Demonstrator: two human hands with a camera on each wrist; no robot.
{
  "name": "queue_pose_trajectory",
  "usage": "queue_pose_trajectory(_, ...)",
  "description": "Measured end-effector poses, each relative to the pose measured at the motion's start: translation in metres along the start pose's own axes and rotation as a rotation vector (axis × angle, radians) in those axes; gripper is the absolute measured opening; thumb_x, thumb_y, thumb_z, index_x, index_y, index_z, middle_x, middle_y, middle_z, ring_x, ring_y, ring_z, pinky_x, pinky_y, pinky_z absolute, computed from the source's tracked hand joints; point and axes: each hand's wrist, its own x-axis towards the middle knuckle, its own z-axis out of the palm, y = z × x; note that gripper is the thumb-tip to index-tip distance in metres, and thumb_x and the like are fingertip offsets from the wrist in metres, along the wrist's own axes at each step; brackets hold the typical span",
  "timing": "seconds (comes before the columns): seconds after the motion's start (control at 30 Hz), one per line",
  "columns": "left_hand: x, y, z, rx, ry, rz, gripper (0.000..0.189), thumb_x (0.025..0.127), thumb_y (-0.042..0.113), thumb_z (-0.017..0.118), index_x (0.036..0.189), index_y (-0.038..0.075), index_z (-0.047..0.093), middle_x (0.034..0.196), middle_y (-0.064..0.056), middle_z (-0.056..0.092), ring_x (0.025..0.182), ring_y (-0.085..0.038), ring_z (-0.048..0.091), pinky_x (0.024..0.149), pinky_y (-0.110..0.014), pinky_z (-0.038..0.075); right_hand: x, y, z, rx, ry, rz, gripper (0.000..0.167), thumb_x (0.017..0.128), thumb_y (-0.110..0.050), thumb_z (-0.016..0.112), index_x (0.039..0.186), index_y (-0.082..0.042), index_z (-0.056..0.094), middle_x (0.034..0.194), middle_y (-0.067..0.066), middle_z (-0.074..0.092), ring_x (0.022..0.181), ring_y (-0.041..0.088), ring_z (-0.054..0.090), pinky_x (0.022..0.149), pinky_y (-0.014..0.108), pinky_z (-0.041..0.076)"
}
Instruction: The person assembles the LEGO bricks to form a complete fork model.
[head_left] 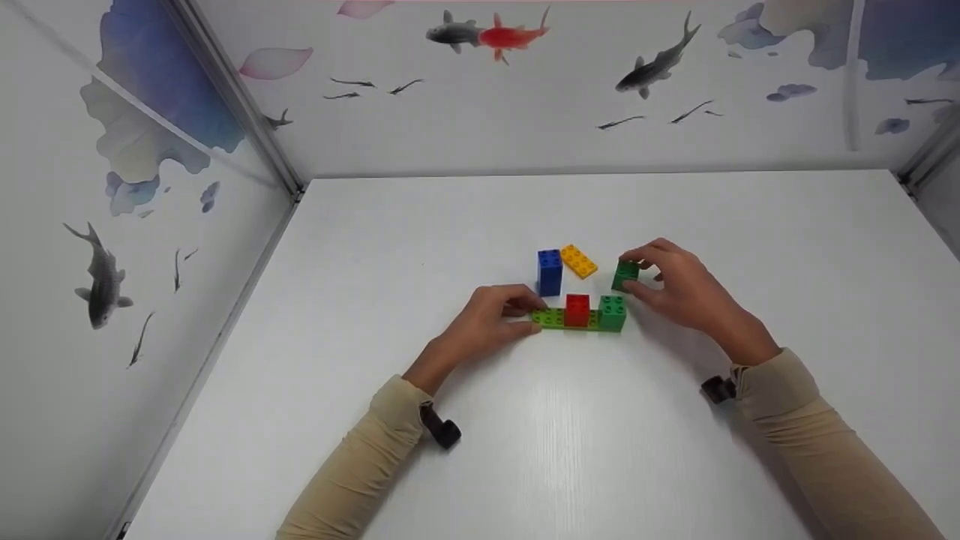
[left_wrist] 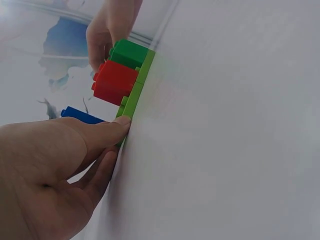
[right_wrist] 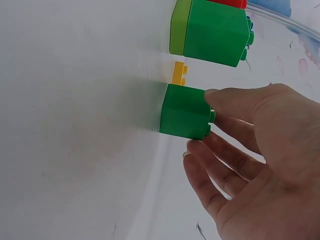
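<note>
A lime-green base made of low bricks [head_left: 553,318] lies on the white table, with a red brick [head_left: 577,310] and a green brick [head_left: 612,313] standing on it. My left hand [head_left: 496,315] pinches the base's left end between thumb and fingers, as the left wrist view also shows. Behind and right of the base, a second green brick [right_wrist: 185,111] is pinched by my right hand [head_left: 679,289]. In the right wrist view its underside looks to be on or very near the table; I cannot tell which. It is apart from the base.
A tall blue stack [head_left: 550,273] stands upright behind the base. Beside it a thin yellow brick [head_left: 579,261] lies on the table, studs up. White panels with painted fish border the table [head_left: 420,225] at the back and left.
</note>
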Motion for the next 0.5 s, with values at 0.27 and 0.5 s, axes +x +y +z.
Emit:
queue_pose_trajectory(0.27, 0.0004, 0.0002, 0.0003, 0.014, 0.006, -0.004, 0.028, 0.098, 0.016, 0.082, 0.126, 0.016, 0.077, 0.125, 0.004, 0.077, 0.115, -0.011, 0.071, 0.106, -0.028, 0.059, 0.0015, 0.003, 0.0018, 0.012, 0.003, -0.024, 0.038, 0.101, -0.004, 0.073, 0.138, -0.005, 0.066, 0.133, 0.016, 0.073, 0.12, 0.037, 0.071, 0.098, 0.056, 0.064)
queue_pose_trajectory(0.5, 0.0012, -0.0002, 0.0004, 0.007, 0.005, -0.002, 0.029, 0.098, 0.015, 0.082, 0.127, 0.016, 0.077, 0.125, 0.004, 0.077, 0.116, -0.01, 0.07, 0.106, -0.027, 0.059, 0.0009, 0.0019, 0.0004, 0.021, 0.021, -0.034, 0.038, 0.101, -0.003, 0.074, 0.139, -0.005, 0.067, 0.134, 0.017, 0.073, 0.12, 0.037, 0.071, 0.099, 0.056, 0.063)
